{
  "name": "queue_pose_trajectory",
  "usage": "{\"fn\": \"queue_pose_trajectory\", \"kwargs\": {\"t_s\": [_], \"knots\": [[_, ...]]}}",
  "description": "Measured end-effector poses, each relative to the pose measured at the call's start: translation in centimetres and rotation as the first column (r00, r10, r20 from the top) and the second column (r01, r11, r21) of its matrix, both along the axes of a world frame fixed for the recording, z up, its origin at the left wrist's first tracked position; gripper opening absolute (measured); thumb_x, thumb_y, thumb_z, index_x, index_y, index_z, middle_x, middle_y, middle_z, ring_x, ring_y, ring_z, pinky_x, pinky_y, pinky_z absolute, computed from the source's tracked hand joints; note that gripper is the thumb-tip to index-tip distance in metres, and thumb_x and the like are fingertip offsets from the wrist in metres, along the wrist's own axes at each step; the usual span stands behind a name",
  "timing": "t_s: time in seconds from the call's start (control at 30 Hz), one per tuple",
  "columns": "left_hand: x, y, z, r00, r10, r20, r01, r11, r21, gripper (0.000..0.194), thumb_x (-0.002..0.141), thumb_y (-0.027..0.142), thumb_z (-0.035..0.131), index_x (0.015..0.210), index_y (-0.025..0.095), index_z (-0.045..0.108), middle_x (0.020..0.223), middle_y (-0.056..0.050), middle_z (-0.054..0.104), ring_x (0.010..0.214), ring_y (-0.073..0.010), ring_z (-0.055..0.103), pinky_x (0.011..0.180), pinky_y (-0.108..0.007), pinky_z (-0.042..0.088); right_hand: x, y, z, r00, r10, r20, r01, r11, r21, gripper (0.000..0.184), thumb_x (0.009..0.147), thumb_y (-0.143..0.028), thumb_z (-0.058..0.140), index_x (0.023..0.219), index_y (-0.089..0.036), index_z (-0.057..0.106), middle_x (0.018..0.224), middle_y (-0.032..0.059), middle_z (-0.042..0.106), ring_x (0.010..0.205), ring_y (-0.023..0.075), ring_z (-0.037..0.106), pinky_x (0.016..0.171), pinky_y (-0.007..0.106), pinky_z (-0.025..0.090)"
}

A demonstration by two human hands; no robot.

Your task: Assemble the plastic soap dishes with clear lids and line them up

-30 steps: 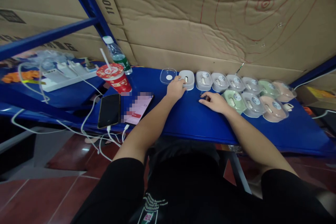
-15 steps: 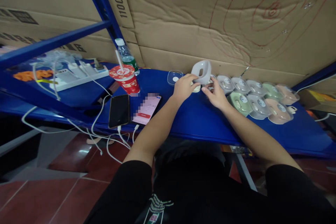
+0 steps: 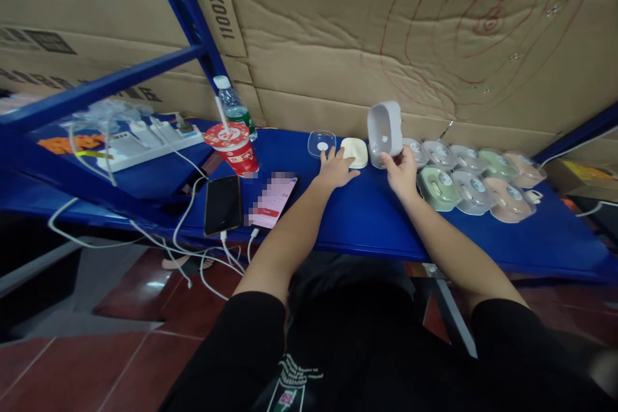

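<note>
My right hand (image 3: 402,174) grips a grey-white plastic container (image 3: 385,129) by its lower right side, tilted up so that its hollow inside shows. My left hand (image 3: 337,168) has its fingers spread over the blue shelf, with fingertips at the left edge of a cream rounded-square piece (image 3: 356,152); whether they touch it I cannot tell. Just beyond those fingers lies a clear lid (image 3: 321,143) with a white round label. To the right of my right hand stand several lidded boxes in two rows, among them a green box (image 3: 438,189), a grey box (image 3: 471,192) and a peach box (image 3: 510,198).
Left of my arms are a red cup (image 3: 240,158) with a straw, a water bottle (image 3: 234,106), a dark phone (image 3: 223,205) and a lit phone (image 3: 273,201) on cables. A power strip (image 3: 149,145) lies beyond a blue post. Cardboard (image 3: 309,58) backs the shelf.
My left hand has let go of the container and dropped toward the cream piece. My right hand now holds the container alone, shifted slightly right and tipped more upright.
</note>
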State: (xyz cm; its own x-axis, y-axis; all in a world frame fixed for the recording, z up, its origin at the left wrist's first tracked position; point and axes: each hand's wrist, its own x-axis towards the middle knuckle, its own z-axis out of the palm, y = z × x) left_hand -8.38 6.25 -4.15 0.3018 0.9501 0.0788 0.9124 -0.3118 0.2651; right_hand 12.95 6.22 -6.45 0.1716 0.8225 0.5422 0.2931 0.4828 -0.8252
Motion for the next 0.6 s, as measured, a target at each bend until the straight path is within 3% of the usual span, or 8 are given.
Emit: {"fn": "queue_pose_trajectory", "kwargs": {"t_s": [0.1,0.23,0.33,0.43,0.53,0.6], "knots": [[-0.2,0.2,-0.2,0.998,0.060,-0.015,-0.059,0.998,0.013,0.051,0.109,0.052,0.053,0.153,0.032,0.068,0.179,-0.010,0.041,0.165,-0.0418,0.034,0.135,-0.072,0.013,-0.5,-0.3,-0.4,0.998,0.018,0.055,-0.017,1.000,-0.020,0.051,0.087,-0.070,0.075,0.108,-0.026,0.057,0.087,0.0002,0.067,0.076,0.0214,0.068,0.075,0.043,0.063],[-1.2,0.5,0.2,0.983,0.185,-0.014,-0.184,0.982,0.041,0.045,0.109,0.044,0.052,0.144,0.027,0.075,0.170,-0.013,0.053,0.154,-0.0406,0.049,0.134,-0.073,0.017,-1.0,-1.2,-0.3,0.971,-0.023,0.237,0.033,0.999,-0.037,0.055,0.087,-0.069,0.075,0.117,-0.025,0.061,0.093,0.0040,0.073,0.084,0.0256,0.072,0.083,0.047,0.064],[-2.3,0.8,0.5,0.966,0.260,-0.001,-0.259,0.965,0.041,0.042,0.106,0.042,0.056,0.138,0.024,0.078,0.163,-0.016,0.060,0.148,-0.0425,0.054,0.131,-0.075,0.023,-1.1,-1.7,-0.2,0.923,0.015,0.384,0.012,0.998,-0.066,0.059,0.088,-0.063,0.075,0.128,-0.022,0.063,0.109,0.0124,0.079,0.094,0.0320,0.076,0.092,0.054,0.064],[-3.3,1.1,0.8,0.950,0.307,0.060,-0.310,0.950,0.039,0.044,0.102,0.052,0.065,0.130,0.022,0.080,0.152,-0.018,0.068,0.142,-0.0451,0.058,0.128,-0.080,0.024,-1.3,-1.8,-0.1,0.869,0.060,0.490,-0.016,0.995,-0.095,0.055,0.088,-0.052,0.074,0.132,-0.019,0.065,0.127,0.0193,0.079,0.108,0.0373,0.077,0.101,0.059,0.061],[-3.8,1.3,1.0,0.925,0.361,0.114,-0.366,0.930,0.021,0.050,0.095,0.063,0.074,0.122,0.022,0.082,0.143,-0.019,0.073,0.138,-0.0464,0.060,0.126,-0.083,0.022,-1.7,-1.9,-0.1,0.831,0.098,0.548,-0.029,0.991,-0.134,0.055,0.086,-0.041,0.075,0.135,-0.017,0.067,0.137,0.0207,0.077,0.122,0.0397,0.074,0.110,0.062,0.058],[-3.9,1.4,1.0,0.921,0.374,0.113,-0.378,0.926,0.016,0.043,0.095,0.059,0.076,0.119,0.023,0.082,0.142,-0.017,0.074,0.139,-0.0456,0.060,0.127,-0.084,0.020,-1.8,-1.9,0.0,0.813,0.127,0.568,-0.036,0.985,-0.169,0.057,0.085,-0.035,0.074,0.138,-0.015,0.067,0.139,0.0207,0.076,0.126,0.0391,0.073,0.112,0.061,0.057]]}}
